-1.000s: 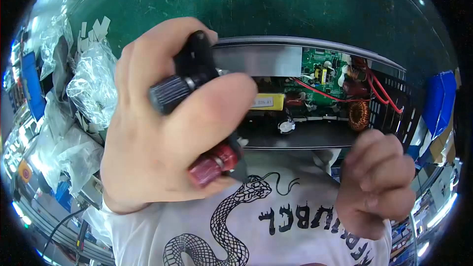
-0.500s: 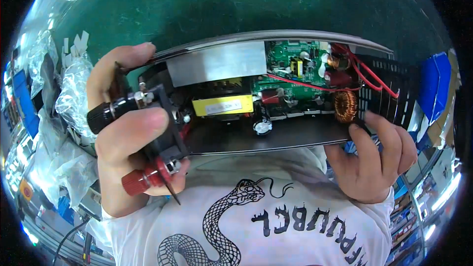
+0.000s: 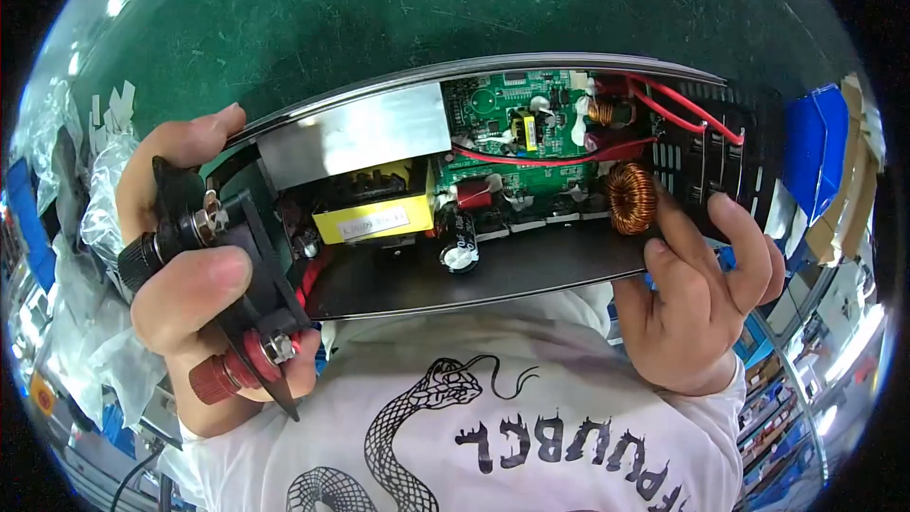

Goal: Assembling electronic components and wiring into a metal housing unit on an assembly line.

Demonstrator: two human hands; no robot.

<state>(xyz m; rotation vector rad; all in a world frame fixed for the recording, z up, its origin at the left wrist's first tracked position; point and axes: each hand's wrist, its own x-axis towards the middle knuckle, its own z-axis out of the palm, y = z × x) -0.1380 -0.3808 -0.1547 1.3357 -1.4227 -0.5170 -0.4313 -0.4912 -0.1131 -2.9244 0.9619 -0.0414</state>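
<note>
An open black metal casing of a power inverter [image 3: 531,275] is held up in front of my chest, tilted. My left hand [image 3: 185,308] is closed round a black end panel [image 3: 261,280] at its left end, fingers also at the casing's corner. The panel carries a black terminal post [image 3: 156,251] and a red terminal post [image 3: 227,372]. My right hand [image 3: 687,332] pinches the near wall at the right end, one finger reaching inside beside a copper toroid coil [image 3: 631,199]. Inside lie a yellow transformer [image 3: 374,216], a green circuit board [image 3: 483,133], a capacitor [image 3: 461,251] and red wires [image 3: 664,102].
Beyond the casing spreads a green work surface [image 3: 379,0]. Clear plastic bags [image 3: 104,322] are heaped at the left. A blue bin [image 3: 817,156] and brown cardboard [image 3: 858,175] stand at the right. Shelving [image 3: 806,398] shows at the lower right.
The casing has shifted left and tilted, its left end now lower. The left hand moved left with the end panel. A right-hand finger now reaches further in beside the coil.
</note>
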